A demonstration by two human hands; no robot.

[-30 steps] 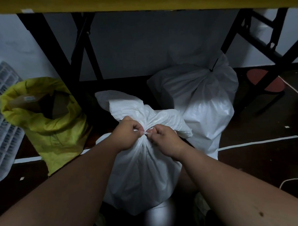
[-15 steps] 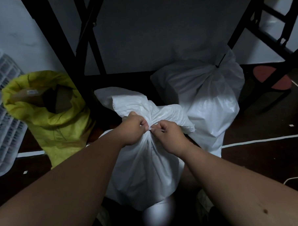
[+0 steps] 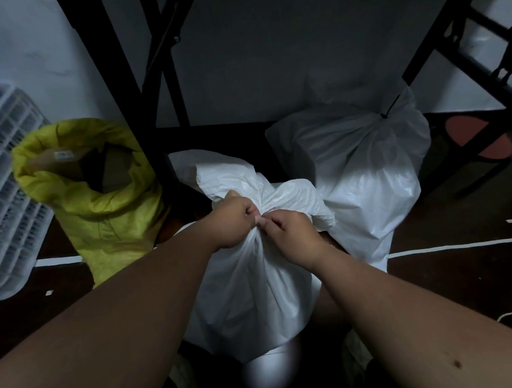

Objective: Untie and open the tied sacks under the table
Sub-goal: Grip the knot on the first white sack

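Both the left hand (image 3: pixel 235 221) and right hand (image 3: pixel 292 236) keep pinching the near white sack (image 3: pixel 253 287) at its tied neck (barely shifted since); knot not yet loose.

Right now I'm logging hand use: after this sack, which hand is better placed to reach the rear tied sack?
Probably right: the right hand lies nearer the rear sack than the left hand.

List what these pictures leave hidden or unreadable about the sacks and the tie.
Head view only:
- Tie on the near white sack: hidden by the left hand and right hand pinching the neck.
- Yellow sack contents: too dark.
- Far white sack contents: opaque, still tied.
- Near sack's base: blurred.
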